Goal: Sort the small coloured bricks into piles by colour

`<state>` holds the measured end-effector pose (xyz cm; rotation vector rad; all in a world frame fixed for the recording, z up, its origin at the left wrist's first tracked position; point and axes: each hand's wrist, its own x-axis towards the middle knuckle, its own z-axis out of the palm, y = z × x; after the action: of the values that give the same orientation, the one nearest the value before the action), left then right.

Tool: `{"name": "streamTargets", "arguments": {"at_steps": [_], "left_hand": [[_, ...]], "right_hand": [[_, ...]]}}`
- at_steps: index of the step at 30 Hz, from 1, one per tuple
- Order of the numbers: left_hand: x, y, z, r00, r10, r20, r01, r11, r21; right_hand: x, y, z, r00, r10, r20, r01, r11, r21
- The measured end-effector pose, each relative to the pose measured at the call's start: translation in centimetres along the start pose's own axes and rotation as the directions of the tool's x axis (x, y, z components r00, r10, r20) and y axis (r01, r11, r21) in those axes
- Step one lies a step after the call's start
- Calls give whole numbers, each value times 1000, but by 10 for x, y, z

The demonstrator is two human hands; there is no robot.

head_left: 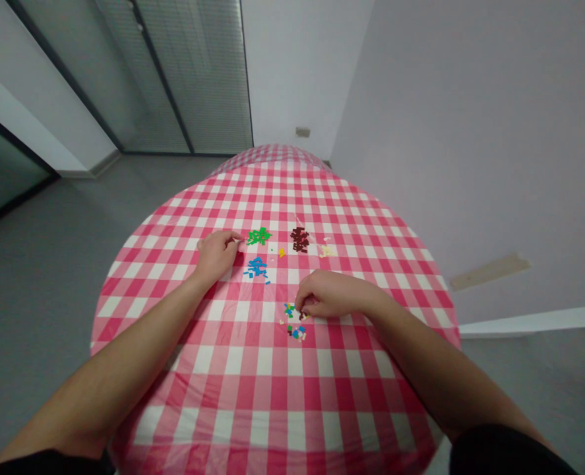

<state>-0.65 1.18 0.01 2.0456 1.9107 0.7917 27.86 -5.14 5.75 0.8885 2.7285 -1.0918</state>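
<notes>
Right fingertips at the mixed pieces, left hand beside the green pile

At the left, the left hand [217, 254] rests on the red-and-white checked tablecloth [213, 396], its bent fingers pointing right. Their tips lie just beside the left edge of the green pile [259, 236]; whether thumb and forefinger meet, or pinch a piece, I cannot tell. The blue pile [257, 268] lies on the near side of the green one, to the right of this hand and apart from its fingers. Next come a few yellow pieces [281, 253], between the green pile and the dark brown pile [299, 239].

Nearer the person, small mixed-colour pieces lie in an upper cluster [289, 310] and a lower cluster [298, 332]. The right hand [334, 293] reaches in from the right, fingers curled down, tips at the upper cluster's right side. Its fingertips are partly hidden, so I cannot tell whether they are closed on a piece. Beyond this hand, right of the brown pile, lie cream pieces [326, 251].
</notes>
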Motion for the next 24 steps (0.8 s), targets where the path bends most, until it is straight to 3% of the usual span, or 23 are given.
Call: {"name": "streamTargets", "arguments": {"at_steps": [6,10,15,17,19,21,22,24], "left_hand": [[0,0,0,1000,-9,5,9,1000,-5],[0,-4,3,998,22,-51,-25,997,-70],[-12,10,-10,971,225,-82,-235,961,-148],[-25,24,-19,912,407,51,-385,892,-238],[-39,39,-24,752,604,263,-508,786,-351],[-53,51,-25,597,687,413,-560,726,-398],[-58,55,-24,562,701,439,-569,713,-409],[-64,60,-19,559,698,448,-580,715,-391]], "right_hand": [[0,5,2,1000,25,-5,-25,999,-29],[3,3,4,1000,19,-19,-20,999,-38],[10,3,6,987,-29,-157,19,998,-66],[13,5,8,986,-58,-155,44,995,-93],[14,6,11,989,-72,-129,60,993,-100],[14,7,12,990,-71,-123,58,993,-101],[13,7,12,990,-69,-124,56,993,-102],[12,7,11,990,-64,-122,53,994,-95]]}}
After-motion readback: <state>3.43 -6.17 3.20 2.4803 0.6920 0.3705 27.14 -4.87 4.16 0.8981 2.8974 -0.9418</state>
